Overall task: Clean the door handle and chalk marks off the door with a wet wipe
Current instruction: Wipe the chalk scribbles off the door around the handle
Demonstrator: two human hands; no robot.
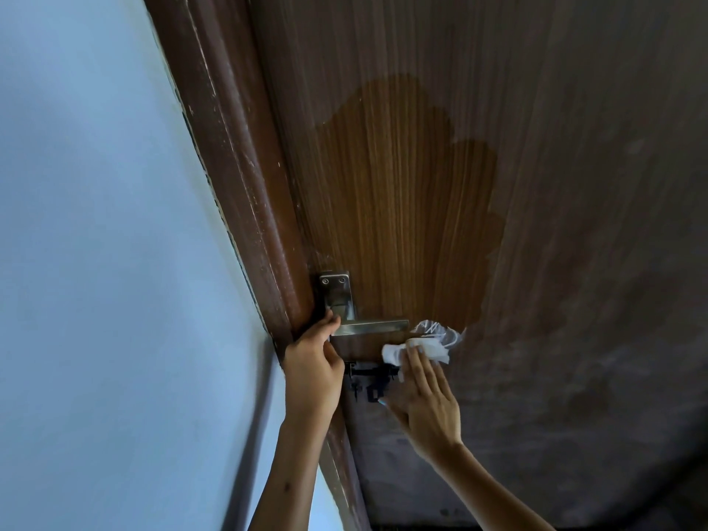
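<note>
Mid-wipe below lever handle point(369, 326): wet wipe point(415, 348) pressed flat-fingered by right hand point(423, 400), left hand point(314, 362) gripping door edge point(325, 312); next, probably onto lever.

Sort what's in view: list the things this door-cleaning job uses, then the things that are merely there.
In use:
- crumpled white wet wipe, pressed flat by the right hand
- silver metal lever door handle, gripped by the left hand
- brown wood-grain door, part wiped darker, the rest dusty

Merely there:
- pale blue wall
- dark brown door frame
</note>
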